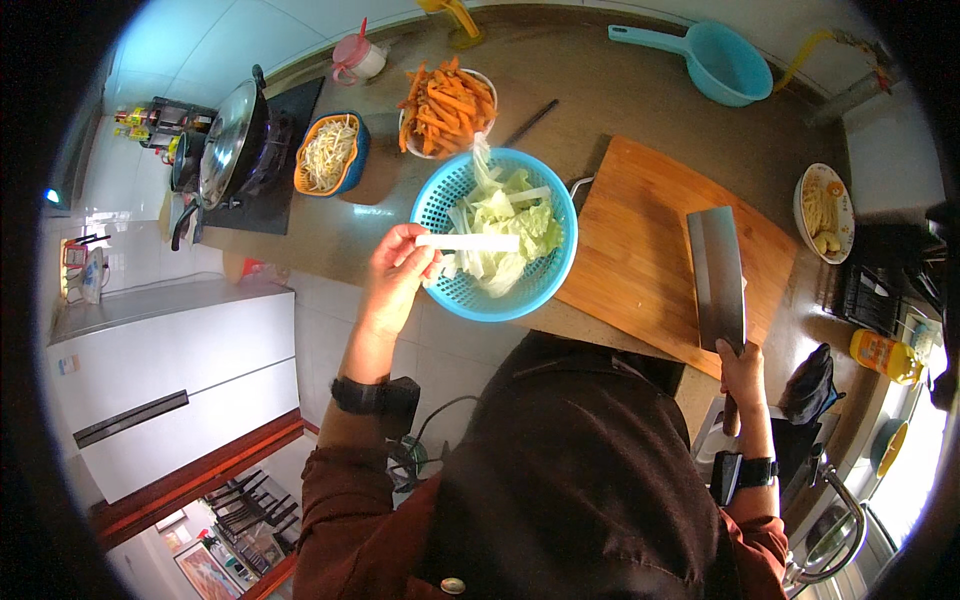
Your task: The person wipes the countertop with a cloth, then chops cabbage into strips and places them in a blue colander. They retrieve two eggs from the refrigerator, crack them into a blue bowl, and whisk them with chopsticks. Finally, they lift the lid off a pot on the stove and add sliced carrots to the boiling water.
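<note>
Pinched in my left hand (403, 264) is a long white strip of vegetable (472, 242), held over a blue plastic colander (564, 277). Pale green and white leafy vegetable pieces (525, 225) lie in the colander. My right hand (742, 375) grips the handle of a cleaver (718, 270), whose broad blade is over the right part of a wooden cutting board (630, 225). Something pale shows partly behind the blade's right edge; I cannot tell what it is.
Behind the colander stand a bowl of orange strips (450, 105) and a basket of bean sprouts (328, 154). A lidded wok (232, 142) sits on the stove at left. A blue strainer (727, 64) lies at the back, a plate of food (823, 214) at right.
</note>
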The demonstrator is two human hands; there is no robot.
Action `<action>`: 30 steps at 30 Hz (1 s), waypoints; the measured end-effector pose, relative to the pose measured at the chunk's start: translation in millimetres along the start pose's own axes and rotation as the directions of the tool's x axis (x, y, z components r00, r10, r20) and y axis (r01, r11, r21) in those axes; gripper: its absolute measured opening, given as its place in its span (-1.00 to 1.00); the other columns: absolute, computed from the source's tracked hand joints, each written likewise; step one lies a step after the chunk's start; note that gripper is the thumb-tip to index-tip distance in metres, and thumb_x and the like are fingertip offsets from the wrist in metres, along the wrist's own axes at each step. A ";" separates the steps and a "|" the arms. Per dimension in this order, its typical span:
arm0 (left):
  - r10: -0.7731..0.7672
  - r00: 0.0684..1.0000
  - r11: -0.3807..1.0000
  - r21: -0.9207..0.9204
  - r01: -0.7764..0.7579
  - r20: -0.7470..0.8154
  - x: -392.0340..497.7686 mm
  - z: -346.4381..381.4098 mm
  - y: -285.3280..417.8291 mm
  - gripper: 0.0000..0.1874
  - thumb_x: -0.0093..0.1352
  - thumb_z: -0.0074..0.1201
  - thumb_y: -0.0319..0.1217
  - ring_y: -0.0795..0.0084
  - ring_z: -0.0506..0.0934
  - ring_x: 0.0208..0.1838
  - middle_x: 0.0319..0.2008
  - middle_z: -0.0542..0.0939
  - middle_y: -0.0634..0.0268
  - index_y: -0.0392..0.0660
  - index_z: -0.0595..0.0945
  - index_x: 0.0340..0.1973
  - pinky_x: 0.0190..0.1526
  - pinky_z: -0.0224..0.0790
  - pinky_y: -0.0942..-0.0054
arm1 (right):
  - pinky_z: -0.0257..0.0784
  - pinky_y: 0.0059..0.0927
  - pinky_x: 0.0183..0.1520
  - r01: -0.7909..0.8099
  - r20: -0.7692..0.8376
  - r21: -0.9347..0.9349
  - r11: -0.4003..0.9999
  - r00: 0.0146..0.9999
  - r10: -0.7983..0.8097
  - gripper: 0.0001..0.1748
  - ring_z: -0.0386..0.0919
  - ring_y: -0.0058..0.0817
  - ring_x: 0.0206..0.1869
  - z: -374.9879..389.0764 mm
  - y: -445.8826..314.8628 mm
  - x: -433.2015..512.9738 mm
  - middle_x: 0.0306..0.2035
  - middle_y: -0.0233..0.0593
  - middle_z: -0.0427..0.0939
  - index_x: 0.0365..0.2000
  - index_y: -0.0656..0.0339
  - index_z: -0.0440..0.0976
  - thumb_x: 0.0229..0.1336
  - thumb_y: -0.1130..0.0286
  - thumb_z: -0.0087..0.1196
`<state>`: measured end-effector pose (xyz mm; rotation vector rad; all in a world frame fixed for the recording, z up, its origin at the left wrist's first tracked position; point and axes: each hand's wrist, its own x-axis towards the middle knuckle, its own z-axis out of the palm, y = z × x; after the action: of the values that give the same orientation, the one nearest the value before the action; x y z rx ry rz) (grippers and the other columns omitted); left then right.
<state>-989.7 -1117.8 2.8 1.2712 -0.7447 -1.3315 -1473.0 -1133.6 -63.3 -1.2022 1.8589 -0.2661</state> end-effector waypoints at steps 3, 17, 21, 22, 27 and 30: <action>-0.005 0.997 0.990 -0.138 -0.006 -0.079 -2.1 17.2 -2.4 -0.81 0.35 0.05 -0.52 0.47 0.52 -0.33 -0.35 0.54 0.28 -0.16 0.46 -0.14 -0.29 0.40 0.53 | 0.30 -0.39 -0.71 0.011 0.028 0.039 0.999 1.000 -0.012 -0.68 0.39 -0.48 -0.80 -0.2 0.0 -0.3 -0.78 -0.23 0.39 -0.54 0.41 0.46 0.10 0.30 0.14; -0.252 0.958 0.840 0.523 0.146 0.137 49.9 168.6 -167.4 -0.86 0.32 0.07 -0.52 0.56 0.55 -0.33 -0.39 0.60 0.29 -0.21 0.48 -0.23 -0.32 0.39 0.58 | 0.44 -0.21 -0.36 0.346 -0.008 -0.164 0.924 0.936 -0.352 -0.72 0.55 0.05 -0.37 -3.1 -27.9 -28.2 -0.51 0.18 0.51 -0.24 0.31 0.53 0.15 0.29 0.07; -0.154 0.969 0.781 0.624 -0.001 0.195 42.8 169.1 -153.3 -0.87 0.32 0.11 -0.50 0.63 0.53 -0.33 -0.41 0.58 0.36 -0.23 0.52 -0.25 -0.33 0.36 0.62 | 0.45 -0.04 -0.25 0.445 0.036 -0.375 0.813 0.884 -0.467 -0.69 0.54 0.08 -0.32 -0.6 -29.5 -23.5 -0.44 0.12 0.55 -0.15 0.19 0.54 0.14 0.25 0.07; -0.183 0.947 0.822 0.569 -0.001 0.265 37.6 165.5 -139.4 -0.87 0.32 0.11 -0.50 0.64 0.53 -0.33 -0.41 0.57 0.37 -0.22 0.52 -0.25 -0.32 0.37 0.63 | 0.45 -0.04 -0.25 0.386 0.014 -0.360 0.849 0.912 -0.409 -0.69 0.54 0.08 -0.33 -0.8 -26.5 -23.3 -0.45 0.11 0.55 -0.14 0.18 0.53 0.14 0.27 0.07; -0.085 0.966 0.973 0.231 0.027 0.244 13.6 113.1 -56.4 -0.88 0.36 0.08 -0.47 0.65 0.50 -0.31 -0.38 0.56 0.38 -0.18 0.51 -0.22 -0.27 0.37 0.65 | 0.38 -0.28 -0.49 0.294 -0.055 -0.203 0.934 0.949 -0.311 -0.74 0.51 -0.05 -0.57 -5.6 -4.7 -22.7 -0.63 0.13 0.44 -0.26 0.33 0.53 0.14 0.32 0.09; -0.111 0.966 0.986 0.150 0.077 0.233 12.0 115.1 -57.7 -0.91 0.38 0.05 -0.48 0.58 0.55 -0.32 -0.38 0.56 0.32 -0.19 0.48 -0.25 -0.27 0.47 0.60 | 0.32 -0.36 -0.55 0.274 -0.147 -0.231 0.933 0.939 -0.312 -0.75 0.43 -0.32 -0.68 -5.6 5.1 -22.3 -0.71 -0.07 0.43 -0.36 0.38 0.51 0.17 0.33 0.08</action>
<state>-1112.5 -1144.2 -28.3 1.2817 -0.9716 -1.5518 -1477.3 -1114.3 -50.6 -1.6543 1.8918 -0.3639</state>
